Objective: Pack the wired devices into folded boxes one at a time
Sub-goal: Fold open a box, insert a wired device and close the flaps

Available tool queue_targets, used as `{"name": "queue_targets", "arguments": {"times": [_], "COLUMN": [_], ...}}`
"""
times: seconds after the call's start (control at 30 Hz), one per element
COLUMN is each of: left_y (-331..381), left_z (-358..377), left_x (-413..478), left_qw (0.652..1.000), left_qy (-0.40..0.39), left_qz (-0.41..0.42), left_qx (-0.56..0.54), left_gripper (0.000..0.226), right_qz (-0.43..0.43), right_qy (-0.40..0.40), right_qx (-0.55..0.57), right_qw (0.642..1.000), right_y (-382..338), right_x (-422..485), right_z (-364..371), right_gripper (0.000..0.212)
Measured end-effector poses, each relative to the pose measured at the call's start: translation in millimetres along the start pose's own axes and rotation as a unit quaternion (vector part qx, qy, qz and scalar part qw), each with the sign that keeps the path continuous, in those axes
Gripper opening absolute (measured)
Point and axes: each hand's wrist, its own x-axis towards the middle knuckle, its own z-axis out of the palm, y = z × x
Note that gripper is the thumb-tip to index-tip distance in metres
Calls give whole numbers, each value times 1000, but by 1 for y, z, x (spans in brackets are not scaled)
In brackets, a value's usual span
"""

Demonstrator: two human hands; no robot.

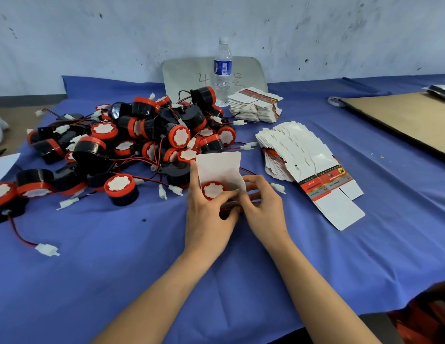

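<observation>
Wired device (213,190), red-rimmed with its white face up, sits inside the open box (220,173) at the near middle of the blue cloth (117,244), the tall lid flap standing on the far side. Left hand (207,214) wraps the box's left wall; right hand (262,207) pinches its near rim, fingertips meeting over the opening. Closing likely means folding that far flap toward the hands. The unpacked pile (132,145) lies far left.
</observation>
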Motion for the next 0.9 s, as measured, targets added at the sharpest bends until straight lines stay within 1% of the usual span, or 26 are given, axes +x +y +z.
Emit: {"name": "queue_targets", "arguments": {"times": [0.07, 0.13, 0.2, 0.3, 0.37, 0.43, 0.53, 0.7, 0.8, 0.83, 0.9], "left_y": [1, 4, 10, 15, 16, 17, 19, 21, 20, 19, 18], "left_z": [-1, -3, -6, -8, -10, -11, -10, -7, -7, -6, -6], "left_x": [-2, -3, -3, -2, -2, -4, -5, -5, -8, -10, -11], "left_qw": [998, 987, 975, 960, 956, 956, 959, 953, 948, 947, 952], "left_qy": [-2, -5, 0, 1, -11, -27, -69, -115, -135, -141, -127], "left_qz": [11, 22, 49, 94, 90, 66, 10, -17, -28, -30, -21], "left_qx": [64, 156, 218, 263, 278, 286, 274, 279, 288, 289, 277], "left_gripper": [39, 45, 42, 34, 31, 30, 39, 52, 67, 68, 59], "right_qz": [-4, -5, -4, 3, 4, 3, 1, -10, -31, -36, -49], "right_qy": [-2, -2, -2, -6, -6, -5, -3, -1, -5, -6, -8], "right_qx": [2, 1, 1, 3, 3, -1, -11, -21, -33, -36, -38], "right_qw": [1000, 1000, 1000, 1000, 1000, 1000, 1000, 1000, 999, 999, 998], "right_y": [0, -1, -1, -1, -1, 0, 1, 5, 6, 6, 6], "right_x": [-1, -1, -2, -2, -2, -2, -1, 1, 1, 1, 1], "right_z": [0, 0, 1, 1, 1, 1, 2, 3, 4, 4, 4], "right_gripper": [28, 30, 29, 23, 22, 21, 19, 18, 23, 26, 33]}}
